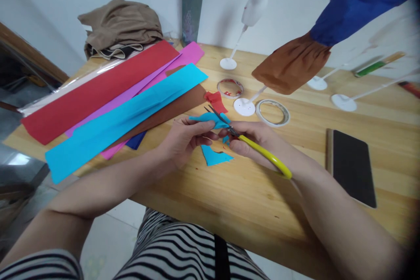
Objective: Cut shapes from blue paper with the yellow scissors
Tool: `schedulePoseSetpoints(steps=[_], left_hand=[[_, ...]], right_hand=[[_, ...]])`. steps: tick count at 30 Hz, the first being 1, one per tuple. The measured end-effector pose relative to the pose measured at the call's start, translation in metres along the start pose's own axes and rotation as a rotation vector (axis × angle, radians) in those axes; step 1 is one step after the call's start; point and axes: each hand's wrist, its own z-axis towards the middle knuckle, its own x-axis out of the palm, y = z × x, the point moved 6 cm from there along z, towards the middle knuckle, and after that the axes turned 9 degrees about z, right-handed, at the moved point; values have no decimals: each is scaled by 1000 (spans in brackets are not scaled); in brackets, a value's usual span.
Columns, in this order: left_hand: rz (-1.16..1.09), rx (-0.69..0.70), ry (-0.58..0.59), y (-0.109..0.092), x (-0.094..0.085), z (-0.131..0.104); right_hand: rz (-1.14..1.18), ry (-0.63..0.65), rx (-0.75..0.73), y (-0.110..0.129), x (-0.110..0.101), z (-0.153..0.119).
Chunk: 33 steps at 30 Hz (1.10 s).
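Between thumb and fingers, my left hand (188, 136) pinches a small piece of blue crepe paper (206, 118). My right hand (254, 140) is closed on a pair of scissors (262, 151) with yellow handles. The dark blades point up and left and lie across the blue piece, slightly apart at the tips. Below the hands, a blue paper scrap (215, 156) with a curved cut edge lies on the wooden table. A red paper scrap (216, 101) rests just beyond the blades.
Long strips of blue (127, 120), red (98, 92), pink and brown paper overlap at left, near a brown cloth (121, 24). Tape rolls (273, 113) and mannequin stands (244, 106) stand beyond my hands, one dressed in brown and blue paper. A dark phone-like slab (352, 167) lies right.
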Motion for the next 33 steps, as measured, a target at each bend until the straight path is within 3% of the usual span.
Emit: schedulePoseSetpoints(steps=[5,12,19,33], left_hand=[[-28,7,9,0,1,1],[-6,8,25,1,0,1],[-50,13,13,1,1,0],[-42,1,6,1,1,2]], right_hand=[[71,0,17,-3,-2,-2],[75,18,61,14,-4,1],[64,-23,54,5,-1,-1],[64,41,115,15,3,2]])
